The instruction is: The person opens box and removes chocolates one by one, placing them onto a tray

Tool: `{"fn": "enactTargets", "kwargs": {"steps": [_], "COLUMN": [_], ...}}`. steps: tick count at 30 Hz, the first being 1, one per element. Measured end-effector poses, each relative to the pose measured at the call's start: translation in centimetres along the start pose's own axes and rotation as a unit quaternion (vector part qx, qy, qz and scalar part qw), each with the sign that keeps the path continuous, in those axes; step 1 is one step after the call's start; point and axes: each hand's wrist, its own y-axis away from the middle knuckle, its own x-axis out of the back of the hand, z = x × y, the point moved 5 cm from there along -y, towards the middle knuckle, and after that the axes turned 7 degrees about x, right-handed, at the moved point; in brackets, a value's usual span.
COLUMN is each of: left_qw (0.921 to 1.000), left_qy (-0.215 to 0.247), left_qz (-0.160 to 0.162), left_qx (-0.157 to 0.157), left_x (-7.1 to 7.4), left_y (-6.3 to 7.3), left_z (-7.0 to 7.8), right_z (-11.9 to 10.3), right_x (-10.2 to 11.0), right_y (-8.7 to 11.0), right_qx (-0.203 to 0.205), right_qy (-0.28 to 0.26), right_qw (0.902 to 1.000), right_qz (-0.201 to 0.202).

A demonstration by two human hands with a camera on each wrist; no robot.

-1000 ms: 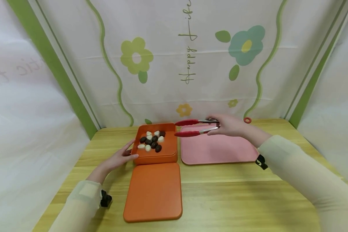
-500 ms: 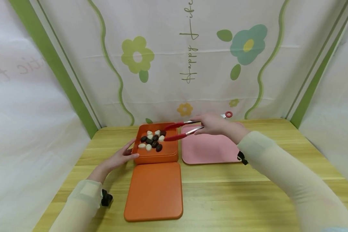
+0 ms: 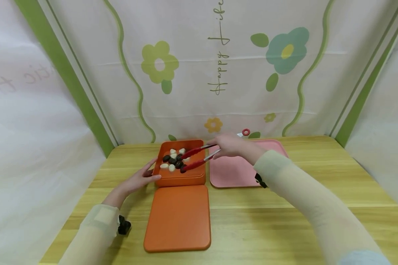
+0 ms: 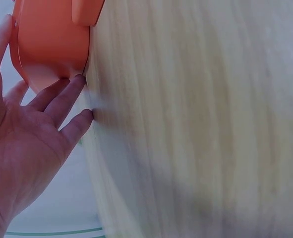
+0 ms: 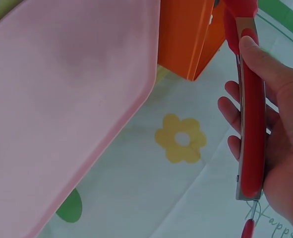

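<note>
An open orange box (image 3: 182, 182) holds several small rounded dark pieces (image 3: 166, 158) and white pieces (image 3: 164, 166). My left hand (image 3: 140, 178) rests against the box's left side, thumb at the front rim; the left wrist view shows its fingers (image 4: 67, 99) fairly straight along the outer wall. My right hand (image 3: 233, 144) grips red-tipped metal tongs (image 3: 194, 165) by the handles. Their arms are spread apart inside the box, over the right part of the pieces, with the front tip at a dark piece. The tips partly cover some pieces.
A pink tray (image 3: 229, 173) lies right beside the box, under my right forearm. In front of the box lies a flat orange lid (image 3: 178, 221). A printed curtain (image 3: 192, 103) hangs behind the wooden table (image 3: 268, 228).
My right hand has carried the spread tongs leftward from above the pink tray into the orange box, among the pieces. My left hand has stayed at the box.
</note>
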Motion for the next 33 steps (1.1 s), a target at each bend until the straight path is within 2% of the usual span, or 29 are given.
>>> {"fn": "enactTargets", "kwargs": {"steps": [12,23,27,33], "left_qw": [0.9999,1.0000,0.9999,0.9999], "left_qy": [0.003,0.005,0.009,0.012], "left_qz": [-0.006,-0.001,0.003,0.000], "left_qx": [-0.011,0.004,0.012,0.007], "left_x": [-0.1,-0.2,-0.1,-0.2], "left_y": [-0.2,0.0,0.0,0.0], "left_z": [0.1,0.0,-0.1,-0.1], "right_z": [-0.3,-1.0,-1.1,-1.1], "right_x": [-0.9,-0.9,-1.2,-1.8], "right_y": [-1.4,-2.5,-2.8,-3.1], "right_qx": [-0.013,-0.048,-0.058,-0.052], "right_qy": [0.008,0.042,0.057,0.072], "right_qw": [0.9995,0.9960,0.9946,0.9947], "right_qz": [-0.029,-0.062,-0.065,-0.053]}}
